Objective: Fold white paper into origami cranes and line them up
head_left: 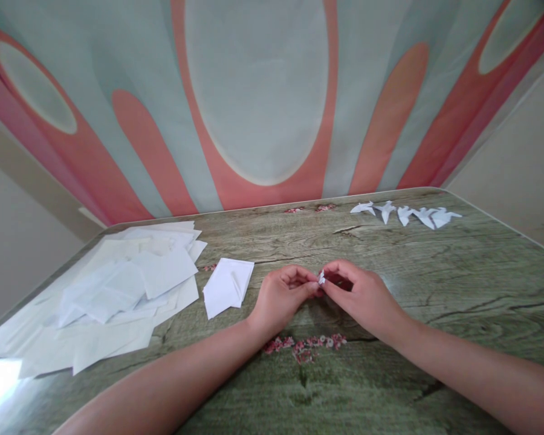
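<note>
A small folded paper [321, 277] is pinched between the fingertips of two bare hands, over the middle of the surface, a little nearer the far edge than the bottom of the view. It is white, and mostly hidden by the fingers, so its exact shape is hard to tell. The left hand [281, 296] grips it from the left, thumb and forefinger closed together, other fingers curled. The right hand [362, 296] meets it from the right, thumb and forefinger also closed on it, with a rounded gap behind them. Whether the paper touches the surface cannot be told.

Just beside the left hand, toward the left edge, lies a small stack of white paper [229, 287]. Beyond it, a large loose heap of paper [165, 272] spreads along the left edge up to the far left corner. Near the far right corner, folded paper birds [405, 214] sit in a row close to the far edge. The table [489, 272] has a wood-grain top with pink flower patterns [303, 347]. Behind the far edge rises a coral and grey-green patterned backdrop [263, 109].
</note>
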`<state>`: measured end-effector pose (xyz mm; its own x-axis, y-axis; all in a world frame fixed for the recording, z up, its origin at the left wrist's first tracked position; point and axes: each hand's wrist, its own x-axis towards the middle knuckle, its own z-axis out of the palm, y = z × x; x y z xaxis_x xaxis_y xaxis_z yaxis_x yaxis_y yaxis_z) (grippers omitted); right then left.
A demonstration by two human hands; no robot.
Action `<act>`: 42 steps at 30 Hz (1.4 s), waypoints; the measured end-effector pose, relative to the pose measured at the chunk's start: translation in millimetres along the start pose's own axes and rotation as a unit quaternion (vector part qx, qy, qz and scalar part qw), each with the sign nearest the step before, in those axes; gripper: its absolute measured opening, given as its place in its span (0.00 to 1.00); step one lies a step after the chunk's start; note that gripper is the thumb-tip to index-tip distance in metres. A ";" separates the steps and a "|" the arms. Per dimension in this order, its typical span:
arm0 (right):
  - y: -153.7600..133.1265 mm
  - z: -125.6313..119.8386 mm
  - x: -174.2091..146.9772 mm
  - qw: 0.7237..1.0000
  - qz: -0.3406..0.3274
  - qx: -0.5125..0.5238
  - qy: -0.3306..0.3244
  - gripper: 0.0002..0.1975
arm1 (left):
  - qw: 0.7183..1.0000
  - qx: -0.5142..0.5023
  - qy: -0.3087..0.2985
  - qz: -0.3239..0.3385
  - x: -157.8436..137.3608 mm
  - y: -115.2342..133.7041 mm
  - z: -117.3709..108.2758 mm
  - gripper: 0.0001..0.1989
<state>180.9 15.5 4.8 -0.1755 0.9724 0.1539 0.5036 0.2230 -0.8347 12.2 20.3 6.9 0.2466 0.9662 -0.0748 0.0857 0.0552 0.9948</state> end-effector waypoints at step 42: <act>4.9 -1.0 3.1 0.996 -0.018 0.050 -0.071 0.07 | 0.985 0.167 0.027 0.036 -5.2 6.5 -0.2 0.09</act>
<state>183.6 19.7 1.8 -0.3131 0.9428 0.1143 0.4099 0.2427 -0.8793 11.2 15.7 13.8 0.2119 0.9773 0.0077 0.3850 -0.0907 0.9185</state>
